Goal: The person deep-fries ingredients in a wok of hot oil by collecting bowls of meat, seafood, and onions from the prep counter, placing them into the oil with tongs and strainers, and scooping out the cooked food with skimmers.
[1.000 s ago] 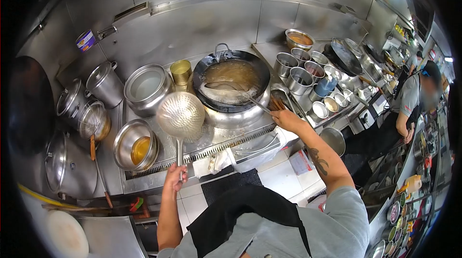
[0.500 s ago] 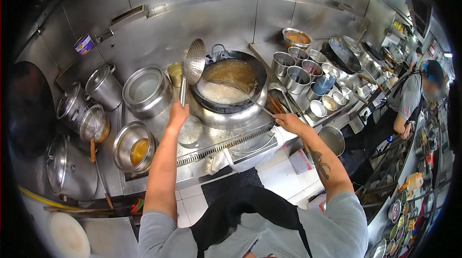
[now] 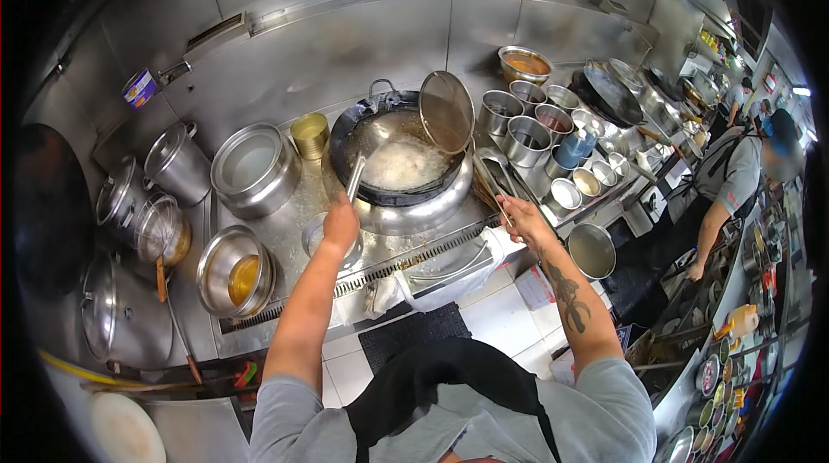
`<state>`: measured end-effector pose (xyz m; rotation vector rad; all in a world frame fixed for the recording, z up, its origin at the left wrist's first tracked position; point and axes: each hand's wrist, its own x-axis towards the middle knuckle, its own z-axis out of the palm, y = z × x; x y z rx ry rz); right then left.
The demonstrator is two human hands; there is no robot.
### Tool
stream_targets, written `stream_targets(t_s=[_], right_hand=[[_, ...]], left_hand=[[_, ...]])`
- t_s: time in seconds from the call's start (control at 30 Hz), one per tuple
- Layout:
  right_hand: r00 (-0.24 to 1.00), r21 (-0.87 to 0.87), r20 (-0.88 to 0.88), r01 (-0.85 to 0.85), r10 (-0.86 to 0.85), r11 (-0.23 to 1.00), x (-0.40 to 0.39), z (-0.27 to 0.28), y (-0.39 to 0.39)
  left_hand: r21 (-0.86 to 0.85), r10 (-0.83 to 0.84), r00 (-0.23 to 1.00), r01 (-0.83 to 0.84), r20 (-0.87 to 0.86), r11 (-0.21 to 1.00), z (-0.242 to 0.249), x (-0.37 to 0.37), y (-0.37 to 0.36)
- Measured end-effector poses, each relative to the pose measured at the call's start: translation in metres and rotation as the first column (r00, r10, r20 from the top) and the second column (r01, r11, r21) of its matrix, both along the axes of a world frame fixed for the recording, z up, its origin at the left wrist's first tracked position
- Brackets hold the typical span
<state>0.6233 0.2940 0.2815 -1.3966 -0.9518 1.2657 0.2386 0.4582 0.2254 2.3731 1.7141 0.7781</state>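
My left hand [image 3: 342, 223] is closed round the metal handle [image 3: 357, 176] of a perforated skimmer. The handle points into the wok, and the skimmer's head is not visible amid the foam. My right hand [image 3: 522, 219] grips the long handle of a round mesh strainer [image 3: 446, 113]. The strainer stands tilted at the right side of the black wok [image 3: 344, 130], over its rim. Pale foam bubbles in the brownish liquid [image 3: 401, 161] inside the wok.
Left of the wok stand a large steel pot [image 3: 252, 139], a yellowish tin [image 3: 309, 135] and a steel bowl [image 3: 211, 286] with yellow liquid. Several steel containers [image 3: 528, 152] stand at the right. A co-worker [image 3: 734, 174] is farther right, near another counter.
My right hand's strainer has come up out of the liquid to the wok's right side. The skimmer in my left hand has gone from above the wok's left edge down into it.
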Motion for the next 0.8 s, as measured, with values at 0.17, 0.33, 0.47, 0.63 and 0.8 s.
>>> stream_targets(t_s=[0.17,0.33,0.47,0.63,0.8], right_hand=[[0.998,0.086,0.055,0.003,-0.008,0.996,0.002,0.002,0.013],[0.895,0.164,0.444,-0.036,-0.041,0.986,0.01,-0.011,0.035],[0.898,0.126,0.427,0.058,-0.107,0.99,0.004,-0.006,0.035],[0.923,0.121,0.358,0.102,-0.14,0.987,-0.003,-0.007,0.048],[0.96,0.13,-0.257,0.148,-0.111,0.98,-0.043,0.007,0.059]], left_hand=[[0.054,-0.049,0.971,0.063,-0.233,0.997,-0.003,0.011,-0.025],[0.068,-0.094,0.936,0.124,-0.34,0.99,0.007,0.014,-0.049],[0.021,-0.097,0.941,0.11,-0.324,0.994,0.026,0.016,-0.072],[-0.072,-0.109,0.956,0.093,-0.273,0.993,0.024,0.008,-0.082],[-0.075,-0.097,0.982,0.086,-0.163,0.993,0.012,0.0,-0.089]])
